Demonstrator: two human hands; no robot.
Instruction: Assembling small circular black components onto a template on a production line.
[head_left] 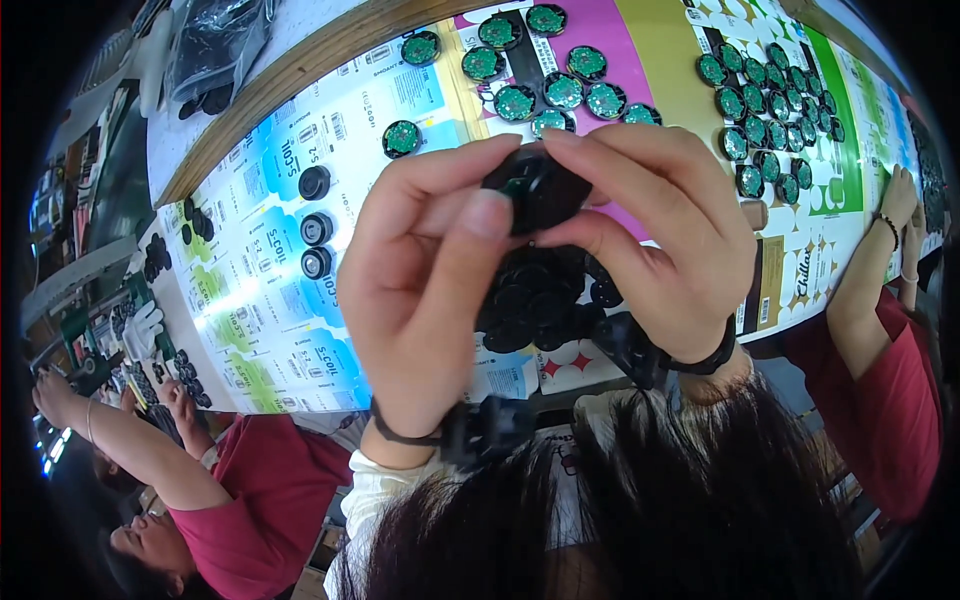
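My left hand (420,270) and my right hand (660,230) meet above the table, both pinching one black plastic housing (550,190) between thumbs and fingertips. A sliver of green shows at its left side, by my left thumb; the rest of its inside is hidden. Directly below my hands lies a pile of black plastic parts (535,300), partly covered by my fingers. Beyond my fingertips sit several round black housings with green circuit boards (563,90) facing up. Three black round pieces (316,229) stand in a column to the left of my left hand.
Printed cardboard sheets (270,330) cover the table. More board-filled housings (755,105) cluster at the far right. A wooden rail (270,100) edges the far left side, with a plastic bag (215,50) beyond. One person in red (260,490) works at left, another red sleeve (870,390) at right.
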